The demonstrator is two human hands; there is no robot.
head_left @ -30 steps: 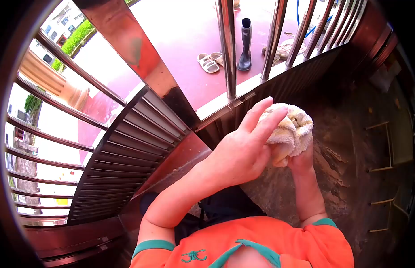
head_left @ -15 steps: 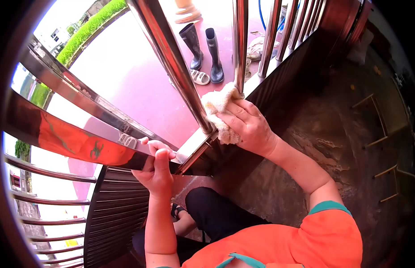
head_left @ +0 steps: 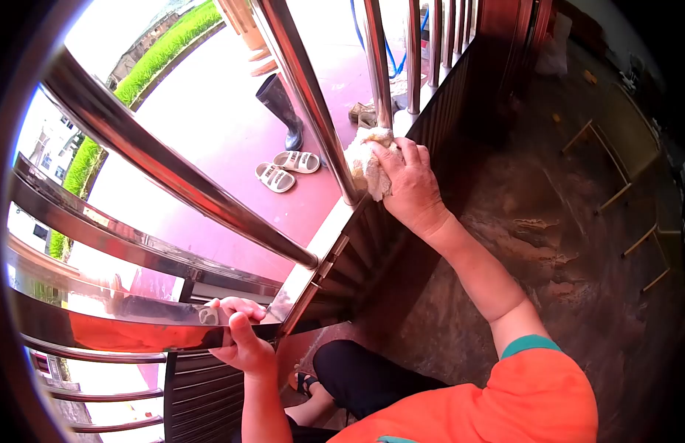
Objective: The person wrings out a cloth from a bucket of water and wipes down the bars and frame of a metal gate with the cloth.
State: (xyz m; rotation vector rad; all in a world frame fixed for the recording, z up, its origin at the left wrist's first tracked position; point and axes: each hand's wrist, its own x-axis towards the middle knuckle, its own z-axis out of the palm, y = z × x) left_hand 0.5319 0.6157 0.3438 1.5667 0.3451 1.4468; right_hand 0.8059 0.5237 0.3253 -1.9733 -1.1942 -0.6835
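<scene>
Hands, in the head view, work apart: the left hand (head_left: 243,340), forearm upright, wraps a flat polished post (head_left: 128,332), thumb raised; the right hand (head_left: 415,184), arm stretched forward, pinches a bunched pale cloth (head_left: 370,166) at the lower rail (head_left: 292,294), between the feet of two round bars (head_left: 307,100). Any writing on the boot (head_left: 281,111) or sandals (head_left: 296,162) outside is too small to read. The rail's edge runs diagonally between the hands; brown floor (head_left: 579,325) spreads right of the right arm.

Cloth (head_left: 368,168) partly hidden by right hand (head_left: 416,190).
</scene>
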